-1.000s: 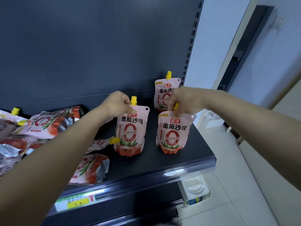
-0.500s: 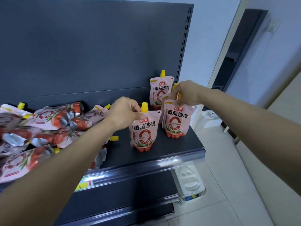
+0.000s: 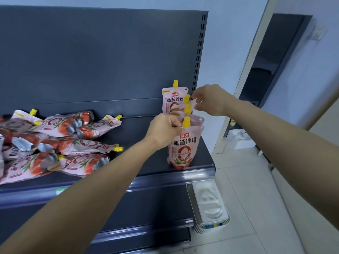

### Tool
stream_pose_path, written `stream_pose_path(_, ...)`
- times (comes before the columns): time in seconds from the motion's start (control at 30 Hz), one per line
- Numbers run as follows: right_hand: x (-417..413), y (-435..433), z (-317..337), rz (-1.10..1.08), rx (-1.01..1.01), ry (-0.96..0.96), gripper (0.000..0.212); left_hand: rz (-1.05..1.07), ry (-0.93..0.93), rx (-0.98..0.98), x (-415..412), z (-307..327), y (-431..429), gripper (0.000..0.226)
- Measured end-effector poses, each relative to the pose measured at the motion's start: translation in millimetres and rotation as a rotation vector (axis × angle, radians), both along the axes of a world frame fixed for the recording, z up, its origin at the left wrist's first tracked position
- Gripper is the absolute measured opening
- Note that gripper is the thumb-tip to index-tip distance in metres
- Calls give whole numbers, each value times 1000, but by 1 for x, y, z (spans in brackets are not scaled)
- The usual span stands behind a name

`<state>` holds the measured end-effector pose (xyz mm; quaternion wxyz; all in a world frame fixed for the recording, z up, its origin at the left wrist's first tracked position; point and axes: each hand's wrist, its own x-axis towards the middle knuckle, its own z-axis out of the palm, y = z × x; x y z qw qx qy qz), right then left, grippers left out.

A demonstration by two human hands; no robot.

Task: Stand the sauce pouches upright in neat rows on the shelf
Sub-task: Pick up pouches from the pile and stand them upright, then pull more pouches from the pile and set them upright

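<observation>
Several pink sauce pouches with yellow caps stand upright one behind another at the right end of the dark shelf (image 3: 200,153). My left hand (image 3: 164,130) pinches the top of the front pouch (image 3: 183,149) beside its cap. My right hand (image 3: 209,99) holds the top corner of a pouch in the middle of the row (image 3: 191,103), mostly hidden by those in front. The back pouch (image 3: 172,99) stands free against the rear panel. A pile of pouches (image 3: 73,129) lies flat on the shelf's left half.
The shelf's clear price rail (image 3: 198,174) runs along the front edge, with lower shelves beneath. A white plastic basket (image 3: 209,204) sits on the tiled floor at the shelf's right end. A dark doorway (image 3: 271,61) is to the right.
Both hands carried their pouches right and back, lining them up in front of the back pouch. The left-hand pouch now stands at the front of the row.
</observation>
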<state>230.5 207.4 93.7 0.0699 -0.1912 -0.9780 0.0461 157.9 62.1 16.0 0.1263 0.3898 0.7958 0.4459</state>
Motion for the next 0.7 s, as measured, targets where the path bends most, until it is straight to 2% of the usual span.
stream_pose_path(0.17, 15, 3, 6, 35, -6, 70, 32, 18, -32, 7, 9, 0, 7, 22)
stream_pose_path(0.3, 16, 1, 9, 74, -46, 112, 33, 14, -41, -6, 11, -2, 4, 2)
stream_pose_path(0.5, 11, -6, 16, 176, -7, 107, 35, 5, -39, -7, 12, 10, -15, 10)
stream_pose_path(0.6, 4, -11, 20, 230, 93, 60, 34, 83, 86, -40, 12, 26, -35, 14)
stream_pose_path(0.7, -4, -21, 25, 284, 156, 72, 33, 186, 310, -108, 14, 47, -58, 21)
